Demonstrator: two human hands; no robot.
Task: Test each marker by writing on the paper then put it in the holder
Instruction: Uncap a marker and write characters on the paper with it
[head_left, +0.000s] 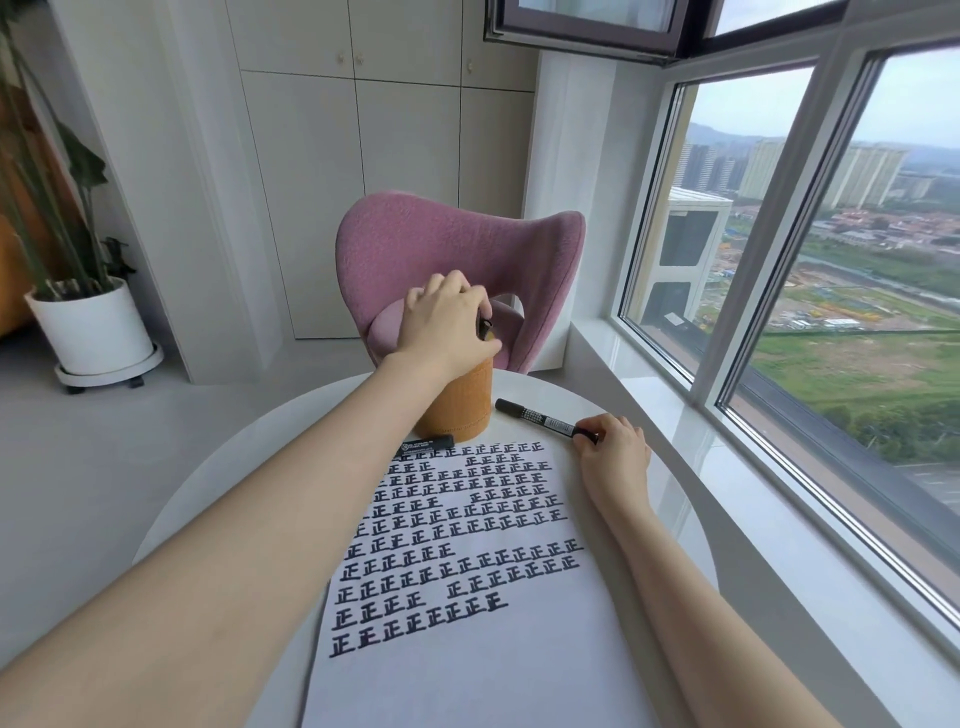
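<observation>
An orange cylindrical holder (462, 402) stands at the far side of the round white table (218, 483). My left hand (447, 319) is over the holder's mouth, fingers closed on a black marker (484, 326) whose end pokes out by the rim. My right hand (613, 452) rests on the table to the right of the paper, gripping the near end of another black marker (540, 418) that lies flat. A third black marker (423, 445) lies at the holder's foot, partly hidden by my left forearm. The white paper (467, 675) carries many rows of black written characters.
A pink upholstered chair (441, 244) stands just behind the table. A white windowsill (727, 467) and large windows run along the right. A potted plant in a white pot (88, 332) sits on the floor at far left.
</observation>
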